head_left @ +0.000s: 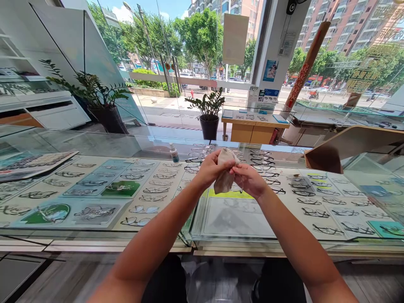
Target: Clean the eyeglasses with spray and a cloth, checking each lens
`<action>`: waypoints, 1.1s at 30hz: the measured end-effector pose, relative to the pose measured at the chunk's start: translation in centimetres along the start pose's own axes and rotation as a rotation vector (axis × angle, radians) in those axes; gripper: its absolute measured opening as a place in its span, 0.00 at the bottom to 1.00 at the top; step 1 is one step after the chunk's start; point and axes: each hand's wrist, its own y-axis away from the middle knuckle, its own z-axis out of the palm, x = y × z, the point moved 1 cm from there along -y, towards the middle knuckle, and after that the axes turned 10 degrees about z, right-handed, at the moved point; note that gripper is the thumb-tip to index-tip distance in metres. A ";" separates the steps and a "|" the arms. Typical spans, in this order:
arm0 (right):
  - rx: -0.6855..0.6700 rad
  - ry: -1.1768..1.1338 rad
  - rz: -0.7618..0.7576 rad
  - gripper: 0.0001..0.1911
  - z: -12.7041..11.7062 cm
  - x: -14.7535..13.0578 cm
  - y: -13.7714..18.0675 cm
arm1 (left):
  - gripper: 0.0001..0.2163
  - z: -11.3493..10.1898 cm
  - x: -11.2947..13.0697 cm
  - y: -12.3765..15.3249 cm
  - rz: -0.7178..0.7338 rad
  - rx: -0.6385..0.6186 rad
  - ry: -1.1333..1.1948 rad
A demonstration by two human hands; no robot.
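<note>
A pale beige cloth (223, 184) is bunched up over the glass counter. My left hand (209, 169) grips it, with the thumb pressed down and part of the cloth hanging below the fingers. Close against its right side, my right hand (251, 180) has its thumb and fingers pinched together at the cloth's edge. A thin, shiny bit shows just under those right fingers, too small to make out. Whatever the folds may wrap is hidden. Behind the hands, to the left, a small white-capped bottle (174, 153) stands upright on the glass.
Below the hands is a glass display counter (233, 235) with rows of eyeglasses (154, 190) inside. A brown wooden panel (356, 143) rises at the right; a magazine (41, 162) lies at the left. Potted plants (209, 126) stand beyond, before the glass front.
</note>
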 end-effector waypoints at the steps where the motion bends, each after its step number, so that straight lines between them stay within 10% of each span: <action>1: -0.007 0.010 -0.002 0.15 0.1 0.2 -0.1 | 0.20 0.2 -0.3 0.0 0.029 0.055 -0.039; 5: -0.009 0.040 -0.016 0.17 0.2 0.3 -0.1 | 0.24 0.1 -0.9 -0.4 0.056 0.128 -0.061; 13: 0.038 0.015 -0.031 0.15 -0.8 -1.0 0.3 | 0.21 -1.2 1.1 -0.4 -0.090 -0.181 0.137; 24: 0.008 0.067 -0.047 0.18 0.6 0.4 -0.1 | 0.23 -0.1 -1.7 -0.4 0.002 0.156 0.057; 33: 0.190 -0.003 -0.171 0.18 -1.1 -1.4 0.0 | 0.26 -0.5 -1.7 -1.4 -0.206 0.028 0.396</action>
